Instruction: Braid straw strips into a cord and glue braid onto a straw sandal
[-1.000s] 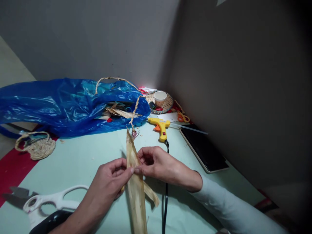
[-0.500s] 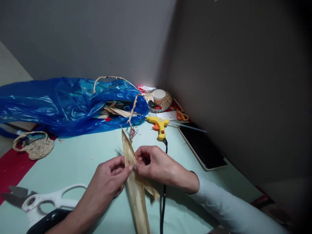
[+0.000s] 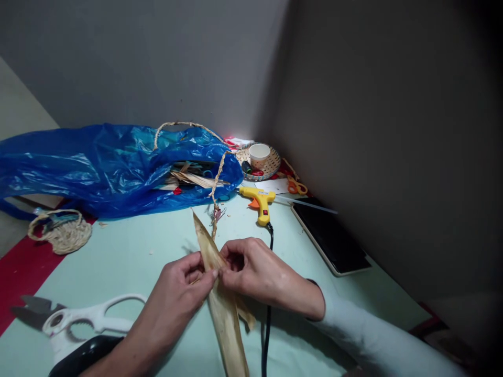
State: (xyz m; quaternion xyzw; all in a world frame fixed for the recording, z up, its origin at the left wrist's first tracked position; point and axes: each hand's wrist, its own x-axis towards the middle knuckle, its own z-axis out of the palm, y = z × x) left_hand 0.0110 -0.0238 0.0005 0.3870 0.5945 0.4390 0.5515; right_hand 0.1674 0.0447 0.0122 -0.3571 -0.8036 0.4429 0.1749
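A long dried husk strip (image 3: 226,319), pale tan with a pointed far end, runs between my hands above the pale green tabletop. On its left edge my left hand (image 3: 183,288) is closed, thumb on top of the strip. Opposite, my right hand (image 3: 255,267) pinches the strip's right edge, its fingertips close to the left thumb. A narrower flap of husk (image 3: 245,314) hangs out below my right hand. Beyond the strip's tip, a braided cord (image 3: 217,183) with a small metal clip (image 3: 218,213) reaches toward me.
White-handled scissors (image 3: 84,319) lie at the left beside a woven coil piece (image 3: 70,235). A blue plastic bag (image 3: 106,173) stretches across the back. Further right are a yellow glue gun (image 3: 259,201), a dark tablet (image 3: 330,235), orange scissors (image 3: 295,185) and a cup (image 3: 259,155) on a woven tray (image 3: 273,165).
The view has shifted slightly, so the table items appear a little further right. Both hands keep hold of the husk strip in nearly the same place.
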